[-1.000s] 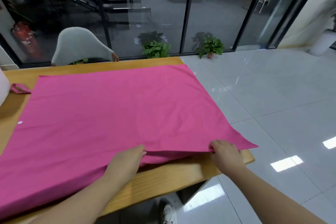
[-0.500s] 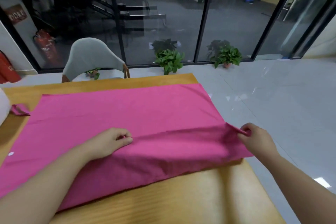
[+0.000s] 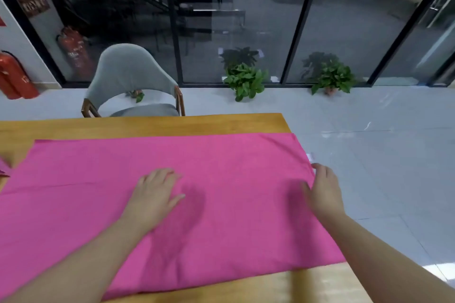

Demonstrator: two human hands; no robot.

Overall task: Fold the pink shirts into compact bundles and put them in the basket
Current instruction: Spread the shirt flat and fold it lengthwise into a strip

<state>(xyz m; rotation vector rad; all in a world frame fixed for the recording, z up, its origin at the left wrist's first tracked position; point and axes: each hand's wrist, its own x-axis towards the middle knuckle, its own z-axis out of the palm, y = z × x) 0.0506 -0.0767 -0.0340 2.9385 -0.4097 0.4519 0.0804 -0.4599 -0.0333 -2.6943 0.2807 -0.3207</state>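
A pink shirt (image 3: 221, 162) lies spread across the wooden table (image 3: 147, 124), its near part folded over onto the rest. My left hand (image 3: 154, 194) lies flat on the folded layer near the middle, fingers straight. My right hand (image 3: 325, 189) rests on the shirt's right edge at the table's right side, fingers extended. A scrap of a second pink garment (image 3: 3, 167) shows at the left edge. No basket is in view.
A grey chair (image 3: 133, 83) stands behind the table's far edge. Tiled floor (image 3: 381, 155) lies to the right of the table. Two potted plants (image 3: 246, 79) sit by the glass wall, and red fire extinguishers (image 3: 14, 76) stand at the far left.
Both hands carried the shirt's near edge away from me and laid it over the rest. The fingers then let go and flattened on the cloth. The view tilted up.
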